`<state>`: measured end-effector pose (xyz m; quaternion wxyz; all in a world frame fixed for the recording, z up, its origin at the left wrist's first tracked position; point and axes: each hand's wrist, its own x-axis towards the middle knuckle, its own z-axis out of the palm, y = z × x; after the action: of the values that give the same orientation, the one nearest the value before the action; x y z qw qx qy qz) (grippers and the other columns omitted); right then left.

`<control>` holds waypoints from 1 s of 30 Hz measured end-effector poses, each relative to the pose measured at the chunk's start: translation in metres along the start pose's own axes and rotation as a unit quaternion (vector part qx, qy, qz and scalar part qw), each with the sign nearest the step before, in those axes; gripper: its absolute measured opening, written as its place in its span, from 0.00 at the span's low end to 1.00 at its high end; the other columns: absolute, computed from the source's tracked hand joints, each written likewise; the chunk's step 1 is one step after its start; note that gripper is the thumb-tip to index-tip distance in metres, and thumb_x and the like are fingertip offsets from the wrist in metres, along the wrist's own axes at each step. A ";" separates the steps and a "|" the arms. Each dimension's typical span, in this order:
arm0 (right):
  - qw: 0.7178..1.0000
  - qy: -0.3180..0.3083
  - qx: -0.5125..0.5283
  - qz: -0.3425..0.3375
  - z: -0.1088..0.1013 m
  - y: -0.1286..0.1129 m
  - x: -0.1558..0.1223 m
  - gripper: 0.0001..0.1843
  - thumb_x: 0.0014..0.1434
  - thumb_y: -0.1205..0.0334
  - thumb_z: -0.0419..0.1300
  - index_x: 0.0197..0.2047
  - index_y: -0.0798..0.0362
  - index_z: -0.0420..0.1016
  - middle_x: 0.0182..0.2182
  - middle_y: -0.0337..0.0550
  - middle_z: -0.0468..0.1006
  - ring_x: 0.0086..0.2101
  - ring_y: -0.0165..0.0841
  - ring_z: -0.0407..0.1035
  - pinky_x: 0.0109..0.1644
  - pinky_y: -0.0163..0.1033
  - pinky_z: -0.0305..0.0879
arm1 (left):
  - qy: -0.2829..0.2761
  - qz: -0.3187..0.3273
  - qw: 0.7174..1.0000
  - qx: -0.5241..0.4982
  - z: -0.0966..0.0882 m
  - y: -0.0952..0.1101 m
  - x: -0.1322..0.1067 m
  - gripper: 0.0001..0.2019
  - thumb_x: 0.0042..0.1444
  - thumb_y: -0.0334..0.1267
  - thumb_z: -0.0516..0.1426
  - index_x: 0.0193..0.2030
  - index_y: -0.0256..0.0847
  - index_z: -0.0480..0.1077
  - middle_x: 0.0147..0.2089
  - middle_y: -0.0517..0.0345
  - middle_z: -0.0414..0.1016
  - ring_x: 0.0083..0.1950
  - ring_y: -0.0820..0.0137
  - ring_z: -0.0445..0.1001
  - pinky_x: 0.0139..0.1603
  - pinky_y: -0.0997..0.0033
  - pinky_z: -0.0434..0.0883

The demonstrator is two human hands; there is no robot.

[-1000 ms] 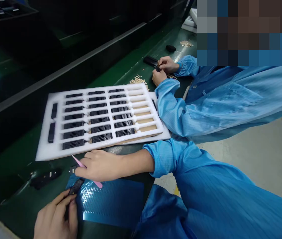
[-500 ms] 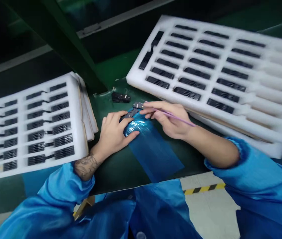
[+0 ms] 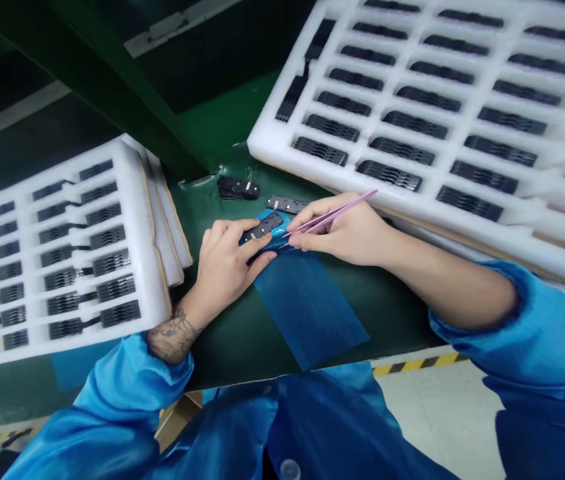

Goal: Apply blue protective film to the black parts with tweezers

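Observation:
A slim black part (image 3: 267,227) with small light marks lies at the top of a blue dotted sheet (image 3: 315,307). My left hand (image 3: 226,257) grips the part from its left side, fingertips and thumb along its edges. My right hand (image 3: 355,230) pinches pink tweezers (image 3: 357,201), their tips pointing left, low over the shiny blue film beside the part. Just behind my right fingers lies another black part (image 3: 282,204), partly covered by them. A small fanned stack of black parts (image 3: 238,188) sits farther back on the green bench.
White foam trays (image 3: 152,293) stacked at the left hold rows of black pieces. A larger white foam tray (image 3: 272,143) at the right carries more rows, with vacant slots at its right side. A green post (image 3: 127,87) rises behind the bench (image 3: 232,353).
My right hand has come from the rear black part toward the blue film, and the tweezers have swung so their tips point at it. My left hand keeps its hold. The view has shifted.

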<state>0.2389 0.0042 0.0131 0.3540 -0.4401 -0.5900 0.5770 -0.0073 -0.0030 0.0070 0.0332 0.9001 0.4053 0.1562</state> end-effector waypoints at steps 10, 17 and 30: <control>0.995 0.058 -0.063 -0.041 0.007 0.001 0.000 0.08 0.52 0.56 0.74 0.34 0.49 0.84 0.30 0.40 0.85 0.29 0.34 0.77 0.32 0.39 0.73 | 0.015 -0.008 0.997 -0.079 0.003 -0.003 0.000 0.09 0.63 0.45 0.62 0.47 0.48 0.80 0.53 0.55 0.78 0.47 0.63 0.71 0.46 0.59 0.68; 0.993 0.044 -0.096 -0.055 0.008 0.001 -0.001 0.07 0.53 0.56 0.73 0.34 0.50 0.85 0.32 0.42 0.86 0.31 0.37 0.79 0.34 0.41 0.76 | 0.014 -0.004 0.997 -0.079 0.003 -0.003 -0.001 0.09 0.64 0.44 0.62 0.47 0.48 0.80 0.54 0.55 0.78 0.48 0.63 0.71 0.46 0.59 0.67; 0.992 0.039 -0.093 -0.071 0.009 0.001 0.000 0.04 0.55 0.59 0.72 0.33 0.48 0.84 0.32 0.41 0.86 0.32 0.37 0.80 0.39 0.42 0.76 | 0.003 -0.014 0.997 -0.078 0.003 -0.002 -0.001 0.10 0.64 0.46 0.61 0.48 0.49 0.80 0.55 0.56 0.77 0.50 0.62 0.71 0.47 0.58 0.66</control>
<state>0.2311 0.0006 0.0117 0.3741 -0.4505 -0.6567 0.4752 -0.0088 -0.0021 0.0031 0.1041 0.8886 0.4043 0.1899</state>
